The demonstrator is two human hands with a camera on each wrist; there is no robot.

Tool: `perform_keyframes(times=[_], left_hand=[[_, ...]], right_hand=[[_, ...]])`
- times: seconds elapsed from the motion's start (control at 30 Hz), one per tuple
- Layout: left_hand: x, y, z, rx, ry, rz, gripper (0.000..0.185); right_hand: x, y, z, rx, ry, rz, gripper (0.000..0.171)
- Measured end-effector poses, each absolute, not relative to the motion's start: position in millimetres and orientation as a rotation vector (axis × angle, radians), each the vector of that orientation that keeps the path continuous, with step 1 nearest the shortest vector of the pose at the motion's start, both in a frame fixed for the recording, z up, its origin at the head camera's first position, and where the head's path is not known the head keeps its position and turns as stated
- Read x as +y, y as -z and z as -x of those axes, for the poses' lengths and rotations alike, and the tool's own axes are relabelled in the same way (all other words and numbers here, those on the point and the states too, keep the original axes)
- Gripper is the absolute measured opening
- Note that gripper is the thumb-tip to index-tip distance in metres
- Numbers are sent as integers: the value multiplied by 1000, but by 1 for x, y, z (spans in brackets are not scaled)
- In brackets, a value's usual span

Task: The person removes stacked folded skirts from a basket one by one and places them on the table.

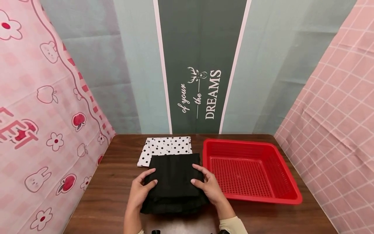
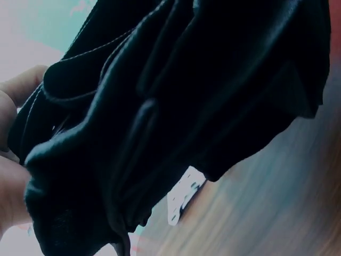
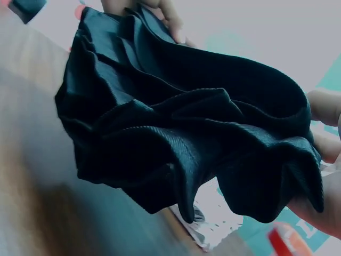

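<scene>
Both hands hold a folded black cloth point(image 1: 175, 175) by its two sides, raised over the near part of the table. My left hand point(image 1: 138, 191) grips its left edge, thumb and index finger lying on the top face. At the right edge my right hand point(image 1: 212, 188) does the same. Loose layers with stitched hems hang in folds beneath, as the black cloth point(image 3: 186, 133) shows in the right wrist view. Beyond it a white cloth with black dots point(image 1: 168, 146) lies folded flat, its near part hidden by the black one.
A red plastic basket point(image 1: 280, 172) with a perforated bottom stands on the right of the brown wooden table point(image 1: 102, 195). Patterned pink curtains point(image 1: 55, 107) hang at both sides, and a grey-green one point(image 1: 201, 39) with lettering closes off the back.
</scene>
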State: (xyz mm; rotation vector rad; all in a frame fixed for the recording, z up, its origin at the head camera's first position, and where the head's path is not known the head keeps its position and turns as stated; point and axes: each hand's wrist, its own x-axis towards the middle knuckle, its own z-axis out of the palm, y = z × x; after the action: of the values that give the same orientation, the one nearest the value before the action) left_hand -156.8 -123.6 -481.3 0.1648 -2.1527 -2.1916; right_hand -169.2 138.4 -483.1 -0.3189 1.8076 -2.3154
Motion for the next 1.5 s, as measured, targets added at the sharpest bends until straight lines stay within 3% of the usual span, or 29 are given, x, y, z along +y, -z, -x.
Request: perform_keyframes(times=[0.5, 1.13, 1.5], left_hand=[[-148, 503, 155, -2120, 2237, -293, 46], [-168, 546, 163, -2388, 2040, -412, 49], [-176, 562, 172, -2508, 1991, -393, 54]], right_hand=[[109, 520, 174, 1860, 2286, 352, 57], [83, 567, 184, 2082, 2137, 160, 54], [83, 559, 188, 2176, 2073, 91, 52]])
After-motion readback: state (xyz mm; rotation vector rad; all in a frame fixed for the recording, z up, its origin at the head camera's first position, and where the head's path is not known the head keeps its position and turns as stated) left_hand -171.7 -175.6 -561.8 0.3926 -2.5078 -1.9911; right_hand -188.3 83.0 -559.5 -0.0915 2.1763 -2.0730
